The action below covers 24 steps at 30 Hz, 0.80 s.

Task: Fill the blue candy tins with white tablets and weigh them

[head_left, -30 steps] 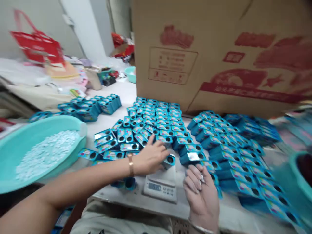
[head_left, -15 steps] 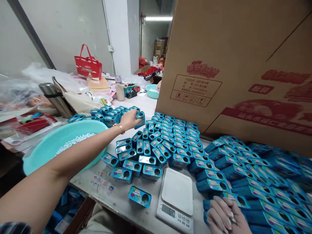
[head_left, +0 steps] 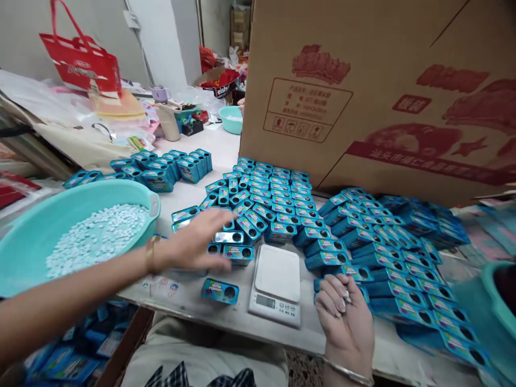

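Observation:
My left hand [head_left: 195,239], fingers spread and slightly blurred, hovers over the blue tins left of the white scale [head_left: 278,274] and holds nothing. A single blue tin [head_left: 220,291] lies near the table edge, just below that hand. My right hand [head_left: 342,309] is closed right of the scale, with small white pieces showing between thumb and fingers. Many blue tins with round dark holes [head_left: 282,204] stand packed behind the scale. White candies [head_left: 100,228] lie in a turquoise basin [head_left: 80,196] at the left.
A big cardboard box [head_left: 374,59] stands behind the tins. Another group of tins [head_left: 159,172] sits at the back left, near a red bag [head_left: 84,67]. A turquoise tub [head_left: 484,301] is at the right edge. Below the table, a box holds blue packs [head_left: 72,360].
My left hand has moved from the back group of tins toward me and opened, no longer touching a tin there. The view has shifted, showing more on the right. My right hand remains closed.

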Motion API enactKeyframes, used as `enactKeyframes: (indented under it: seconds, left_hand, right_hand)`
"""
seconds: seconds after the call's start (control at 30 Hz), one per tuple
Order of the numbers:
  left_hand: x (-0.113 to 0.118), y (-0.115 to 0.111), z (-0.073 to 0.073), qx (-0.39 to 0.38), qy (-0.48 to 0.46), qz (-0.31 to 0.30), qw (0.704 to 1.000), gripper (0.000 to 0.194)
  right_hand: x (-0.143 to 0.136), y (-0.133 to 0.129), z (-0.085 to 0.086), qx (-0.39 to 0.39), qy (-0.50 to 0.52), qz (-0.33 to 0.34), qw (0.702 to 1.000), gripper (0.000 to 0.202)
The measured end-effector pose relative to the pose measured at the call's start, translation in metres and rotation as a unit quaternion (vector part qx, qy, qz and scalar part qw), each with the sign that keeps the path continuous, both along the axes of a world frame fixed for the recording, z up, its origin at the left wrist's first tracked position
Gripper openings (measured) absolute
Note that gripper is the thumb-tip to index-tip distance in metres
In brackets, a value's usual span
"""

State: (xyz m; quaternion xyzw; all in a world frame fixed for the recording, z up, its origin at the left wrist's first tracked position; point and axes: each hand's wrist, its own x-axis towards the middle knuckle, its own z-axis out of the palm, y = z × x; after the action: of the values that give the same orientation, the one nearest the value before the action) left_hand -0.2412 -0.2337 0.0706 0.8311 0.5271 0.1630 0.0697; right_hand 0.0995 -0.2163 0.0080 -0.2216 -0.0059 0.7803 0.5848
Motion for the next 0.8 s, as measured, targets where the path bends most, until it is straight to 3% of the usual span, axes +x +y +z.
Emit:
enactKeyframes:
  seconds: [0.03, 0.1, 0.17, 0.23, 0.3, 0.43, 0.5, 0.57, 0.7, 0.8]
  left_hand:
    - [0.011, -0.025, -0.012, 0.001, 0.021, -0.059, 0.998, 0.082]
    - [0.027, -0.066, -0.041, -0.032, 0.070, -0.091, 0.993, 0.080]
    - [0.035, -0.088, -0.065, -0.040, 0.082, -0.047, 0.995, 0.062]
    - [0.040, -0.093, -0.072, -0.047, 0.060, -0.029, 0.997, 0.051]
    - [0.046, -0.086, -0.061, -0.048, 0.016, -0.039, 0.998, 0.047]
    - [0.072, -0.050, -0.021, -0.007, -0.055, -0.038, 0.998, 0.042]
    - [0.092, -0.026, -0.014, 0.000, -0.068, -0.040, 0.997, 0.038]
    - [0.114, -0.001, -0.021, -0.002, -0.070, -0.047, 0.996, 0.035]
    - [0.149, 0.034, -0.051, -0.002, -0.029, -0.047, 0.998, 0.038]
    - [0.153, 0.038, -0.055, 0.009, -0.006, -0.023, 1.000, 0.062]
  right_hand:
    - [-0.004, 0.002, -0.001, 0.001, 0.007, 0.009, 1.000, 0.012]
    - [-0.011, 0.005, -0.003, 0.004, 0.023, 0.028, 0.999, 0.013]
    - [-0.016, 0.007, -0.002, 0.010, 0.038, 0.041, 0.998, 0.016]
    - [-0.016, 0.007, -0.001, 0.015, 0.049, 0.039, 0.998, 0.021]
    - [-0.012, 0.005, -0.002, 0.018, 0.058, 0.026, 0.998, 0.024]
    - [-0.002, -0.001, -0.009, 0.010, 0.089, -0.001, 0.996, 0.025]
    - [0.003, -0.002, -0.013, 0.005, 0.110, -0.002, 0.994, 0.021]
    - [0.008, -0.002, -0.015, 0.007, 0.124, -0.005, 0.992, 0.017]
    - [0.019, -0.001, -0.016, 0.013, 0.131, -0.029, 0.991, 0.013]
    - [0.026, -0.001, -0.015, 0.010, 0.121, -0.034, 0.992, 0.011]
